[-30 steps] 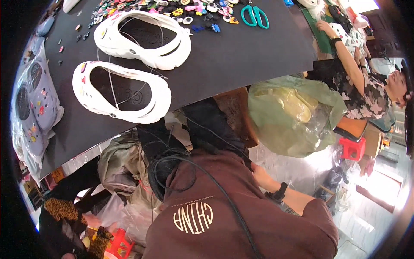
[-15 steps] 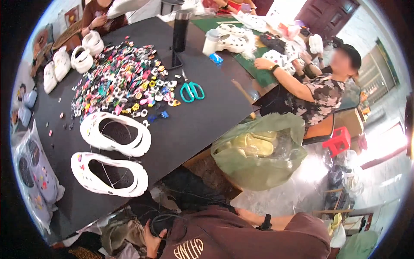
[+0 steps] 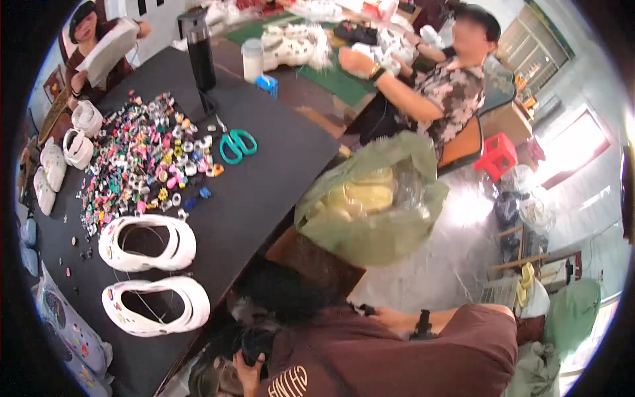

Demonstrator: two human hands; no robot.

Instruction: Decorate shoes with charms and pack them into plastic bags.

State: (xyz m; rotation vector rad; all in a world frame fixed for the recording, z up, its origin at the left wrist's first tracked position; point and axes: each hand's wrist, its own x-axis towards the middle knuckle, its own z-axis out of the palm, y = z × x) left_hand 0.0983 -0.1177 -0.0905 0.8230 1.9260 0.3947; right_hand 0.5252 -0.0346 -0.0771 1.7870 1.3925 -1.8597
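Observation:
At the lower edge my left hand [image 3: 249,372] is closed around a black rounded thing [image 3: 256,344], low beside my brown shirt; its kind cannot be made out. My right hand [image 3: 376,315] is by my right side, below the table edge, its fingers mostly hidden by dark things and blur. A black band circles that wrist. In front of me on the black table, two white clogs [image 3: 196,306] with coloured charms lie side by side, a thin clear cord looping between them. Neither hand touches them.
Beyond the clogs spreads a heap of colourful shoe charms [image 3: 142,159], with teal scissors [image 3: 237,145] and a black bottle [image 3: 200,59]. A green bag [image 3: 370,231] of yellow shoes stands right of the table. Two people sit at the tables, near a red stool [image 3: 496,157].
The view has swung, so table, clogs and bag appear shifted left. My hands stay low by my body, the left still on the black thing. The person at far left lifts a white sheet.

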